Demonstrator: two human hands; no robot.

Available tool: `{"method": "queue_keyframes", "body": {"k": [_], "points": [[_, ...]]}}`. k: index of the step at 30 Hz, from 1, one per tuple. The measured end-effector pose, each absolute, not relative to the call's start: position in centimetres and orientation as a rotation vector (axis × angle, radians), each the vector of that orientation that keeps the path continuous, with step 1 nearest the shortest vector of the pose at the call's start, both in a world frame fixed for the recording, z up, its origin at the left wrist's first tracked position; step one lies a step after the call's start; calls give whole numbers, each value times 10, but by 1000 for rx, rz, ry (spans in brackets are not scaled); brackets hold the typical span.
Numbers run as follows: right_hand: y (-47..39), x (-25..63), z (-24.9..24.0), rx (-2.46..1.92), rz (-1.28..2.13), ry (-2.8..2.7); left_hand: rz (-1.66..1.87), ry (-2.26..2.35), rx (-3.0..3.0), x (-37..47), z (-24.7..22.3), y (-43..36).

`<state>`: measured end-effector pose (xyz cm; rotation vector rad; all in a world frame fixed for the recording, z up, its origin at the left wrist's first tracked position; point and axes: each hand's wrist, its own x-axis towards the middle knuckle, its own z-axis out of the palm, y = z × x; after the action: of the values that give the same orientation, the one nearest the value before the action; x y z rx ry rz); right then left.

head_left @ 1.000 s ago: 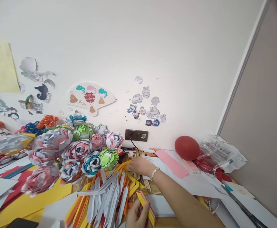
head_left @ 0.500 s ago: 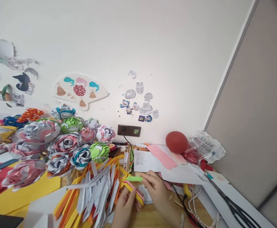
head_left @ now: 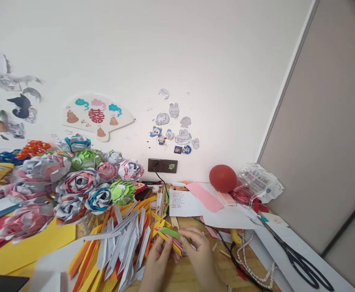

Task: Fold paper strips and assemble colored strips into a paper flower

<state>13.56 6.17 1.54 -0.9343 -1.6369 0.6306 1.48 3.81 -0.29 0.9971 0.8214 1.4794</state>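
Note:
My left hand (head_left: 157, 258) is closed on a folded yellow-and-pink paper piece (head_left: 177, 248), low in the middle of the head view. A folded green paper strip (head_left: 169, 232) lies along the top of that piece, its right end pinched in my right hand (head_left: 198, 246). Whether the green strip is tucked into the other paper cannot be made out. Fingers hide part of both. Just left of my left hand lies a heap of folded white paper strips (head_left: 125, 239), with orange and yellow strips (head_left: 88, 259) among and under them.
Folded paper flowers (head_left: 78, 181) are piled at the left against the wall. Black scissors (head_left: 299, 259) lie at the right on white paper. A bead string (head_left: 244, 259) and a black cable run beside my right hand. A red balloon (head_left: 223, 178) rests at the back.
The green strip has gone from roughly level above the yellow-and-pink piece to slanting down along it. My right hand has moved with it. The whole view has shifted slightly.

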Motion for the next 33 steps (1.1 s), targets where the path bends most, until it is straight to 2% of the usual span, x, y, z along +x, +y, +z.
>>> {"method": "queue_keyframes", "body": {"k": [10, 19, 23, 29, 33], "points": [[56, 129, 14, -880, 561, -1724, 1482, 853, 1020, 13, -3, 39], [56, 150, 37, -771, 723, -2001, 1363, 850, 960, 20, -8, 40], [54, 145, 33, -657, 764, -2091, 1235, 753, 975, 24, -12, 39], [52, 132, 20, -658, 710, -1991, 1220, 735, 950, 24, 0, 33], [55, 139, 29, -647, 842, -2084, 1254, 683, 837, 24, 3, 30]]}}
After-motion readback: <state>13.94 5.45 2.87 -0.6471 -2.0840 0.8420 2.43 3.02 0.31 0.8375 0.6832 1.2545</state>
